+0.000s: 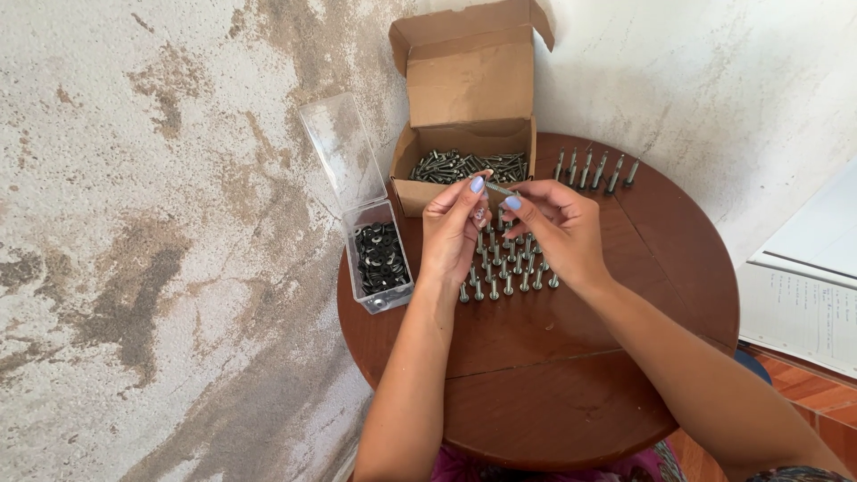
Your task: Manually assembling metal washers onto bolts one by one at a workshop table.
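My left hand point(453, 228) and my right hand point(558, 228) meet over a round brown wooden table point(571, 357). Between their fingertips they pinch one small metal bolt point(500, 189), held roughly level. I cannot tell whether a washer is on it. Below the hands stand several bolts point(509, 272) upright on their heads in tight rows. An open cardboard box point(464, 98) with loose bolts point(460, 165) inside sits just behind the hands.
A clear plastic box point(382, 263) of dark washers, lid raised, stands at the table's left edge. Another row of upright bolts point(596, 170) lines the far right rim. White papers point(803, 295) lie to the right. A stained wall rises behind.
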